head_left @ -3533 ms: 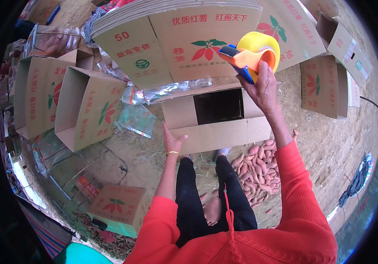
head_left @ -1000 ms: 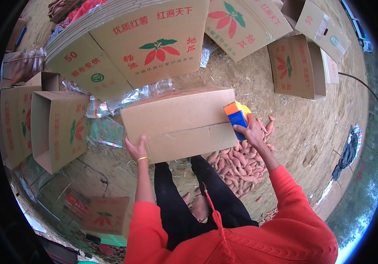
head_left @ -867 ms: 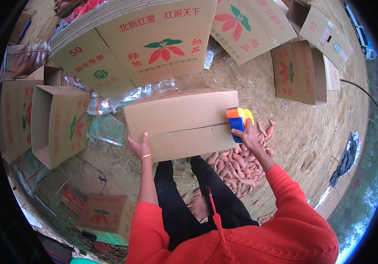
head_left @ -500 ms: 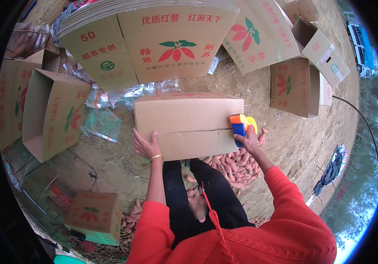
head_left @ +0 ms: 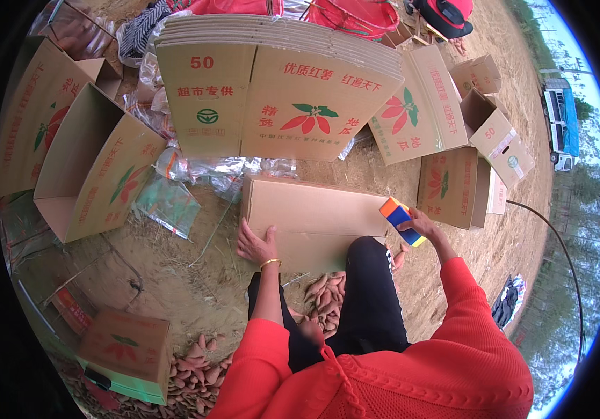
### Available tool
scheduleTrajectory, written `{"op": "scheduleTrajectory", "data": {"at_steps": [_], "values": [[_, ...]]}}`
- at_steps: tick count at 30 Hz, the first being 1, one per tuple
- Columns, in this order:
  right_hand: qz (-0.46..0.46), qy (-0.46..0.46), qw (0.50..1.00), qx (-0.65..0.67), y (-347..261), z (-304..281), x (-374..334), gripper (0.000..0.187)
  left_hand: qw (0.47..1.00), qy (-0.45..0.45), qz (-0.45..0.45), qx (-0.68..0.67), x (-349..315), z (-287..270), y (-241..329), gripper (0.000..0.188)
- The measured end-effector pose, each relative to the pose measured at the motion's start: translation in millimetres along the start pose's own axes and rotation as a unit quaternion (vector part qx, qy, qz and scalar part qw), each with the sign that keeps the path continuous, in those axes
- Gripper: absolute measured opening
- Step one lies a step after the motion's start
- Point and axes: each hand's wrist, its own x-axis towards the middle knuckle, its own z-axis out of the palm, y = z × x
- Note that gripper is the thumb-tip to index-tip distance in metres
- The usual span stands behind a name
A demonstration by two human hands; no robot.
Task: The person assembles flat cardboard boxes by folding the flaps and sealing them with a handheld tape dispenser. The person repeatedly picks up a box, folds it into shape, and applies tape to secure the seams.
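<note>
A brown cardboard carton (head_left: pixel 317 206) lies in front of me with a plain, seamed side toward me. My left hand (head_left: pixel 258 247) rests against its near left corner, fingers apart and stretched over the cardboard. In my right hand (head_left: pixel 422 223) is a tape dispenser (head_left: pixel 396 212) in orange, blue and yellow, gripped at the carton's right end. The dispenser is tilted, and its front lies close to the carton's edge. My bent right knee (head_left: pixel 366 255) covers part of the carton's near side.
Beyond the carton stands a thick stack of flattened cartons (head_left: pixel 279 98). Open cartons stand at the left (head_left: pixel 104 167) and right (head_left: pixel 450 185). Sweet potatoes (head_left: pixel 195 366) lie on the ground around my legs. Clear plastic sheeting (head_left: pixel 170 202) and a black cable (head_left: pixel 558 248) lie nearby.
My right hand and the tape dispenser have tilted and turned at the carton's right end. My right knee has risen against the carton. The whole view has shifted.
</note>
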Motion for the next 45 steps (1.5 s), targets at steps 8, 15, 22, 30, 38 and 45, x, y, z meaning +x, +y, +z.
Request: {"op": "scheduleTrajectory", "data": {"at_steps": [8,15,22,30,38,45], "values": [[-0.084,-0.036,0.995,0.030,-105,14,6,0.058,0.999,-0.008,-0.039,-0.015,3,-3,3,0.088],[-0.169,-0.064,0.982,-0.046,-170,62,-2,0.065,0.999,-0.016,-0.032,-0.022,3,-9,1,0.088],[-0.247,-0.067,0.966,-0.041,-181,77,-26,0.060,0.997,-0.027,-0.036,-0.064,3,-11,5,0.084],[-0.362,-0.115,0.924,-0.052,-202,91,-59,0.070,0.957,-0.029,0.004,-0.287,7,-15,-17,0.061],[-0.404,-0.129,0.899,-0.111,-220,108,-70,0.066,0.765,-0.256,0.123,-0.578,18,-115,9,0.045],[-0.361,-0.200,0.904,-0.113,-242,122,-86,0.067,0.748,-0.332,-0.014,-0.575,11,-100,-8,0.014]]}}
